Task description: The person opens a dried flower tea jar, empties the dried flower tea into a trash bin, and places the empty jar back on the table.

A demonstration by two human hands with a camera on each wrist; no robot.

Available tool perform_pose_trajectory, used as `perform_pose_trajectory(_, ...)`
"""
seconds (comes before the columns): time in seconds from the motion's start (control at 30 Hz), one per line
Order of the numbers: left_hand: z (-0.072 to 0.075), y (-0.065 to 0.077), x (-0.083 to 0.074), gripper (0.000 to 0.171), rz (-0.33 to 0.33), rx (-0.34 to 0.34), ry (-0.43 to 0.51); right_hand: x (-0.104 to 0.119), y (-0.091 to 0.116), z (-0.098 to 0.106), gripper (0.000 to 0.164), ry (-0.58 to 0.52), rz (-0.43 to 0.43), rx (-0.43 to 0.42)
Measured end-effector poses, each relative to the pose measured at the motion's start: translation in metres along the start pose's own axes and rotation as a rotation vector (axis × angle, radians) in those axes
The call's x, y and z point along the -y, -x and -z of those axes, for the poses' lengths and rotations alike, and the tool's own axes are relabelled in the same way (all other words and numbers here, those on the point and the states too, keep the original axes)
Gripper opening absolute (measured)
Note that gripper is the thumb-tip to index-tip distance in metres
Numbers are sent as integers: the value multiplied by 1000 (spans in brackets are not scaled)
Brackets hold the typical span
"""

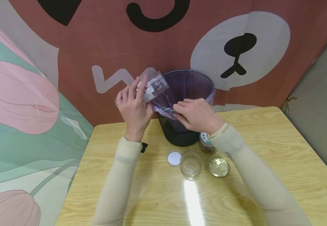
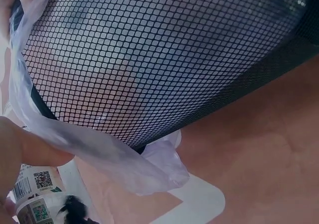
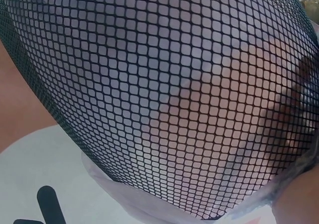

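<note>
In the head view my left hand [image 1: 136, 110] grips a clear plastic jar [image 1: 158, 85] with a printed label. The jar lies tilted, its mouth by the left rim of a black mesh trash can [image 1: 177, 135]. A thin purple trash bag [image 1: 163, 110] lines the can and folds over its rim. My right hand [image 1: 198, 115] pinches the bag at the front rim with curled fingers. The left wrist view shows the jar's label [image 2: 43, 179] with codes, below the bag's edge. Mesh wall [image 3: 174, 94] fills most of the right wrist view.
On the wooden table [image 1: 152, 194], in front of the can, are a white round lid [image 1: 174, 158], a clear open jar [image 1: 191, 163], and a gold lid [image 1: 218, 166]. A lidded jar with dark contents [image 1: 208, 148] stands partly behind my right forearm. A printed cloth [image 1: 109, 40] hangs behind.
</note>
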State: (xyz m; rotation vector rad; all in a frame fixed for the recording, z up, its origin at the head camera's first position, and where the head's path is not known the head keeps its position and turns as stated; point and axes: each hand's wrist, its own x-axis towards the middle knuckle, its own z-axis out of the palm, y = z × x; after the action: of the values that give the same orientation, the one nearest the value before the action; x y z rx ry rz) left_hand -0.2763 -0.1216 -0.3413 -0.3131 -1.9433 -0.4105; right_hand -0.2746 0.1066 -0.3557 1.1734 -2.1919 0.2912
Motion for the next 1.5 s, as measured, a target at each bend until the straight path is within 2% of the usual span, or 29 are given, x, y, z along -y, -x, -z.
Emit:
perform_pose_trajectory(0.3,3,0,7,67,-66,55,-97,0,-2,-1,25,-2,10,0)
perform_pose_trajectory(0.53,4,1,11,72,-94,108,-128,0,0,-1,26,-3,5,-7)
perform_pose_trajectory(0.67,4,1,12,71,-114,107,-146,0,0,-1,26,-4,4,-7)
perform_pose_trajectory(0.97,3,-1,12,63,-204,114,-247,0,0,-2,26,-3,2,-13)
perform_pose_trajectory(1.23,2,-1,14,67,-214,142,-280,0,0,-2,25,-4,9,-6)
perform_pose_trajectory(1.5,3,-5,11,60,-240,153,-279,-1,1,-1,25,1,11,-19)
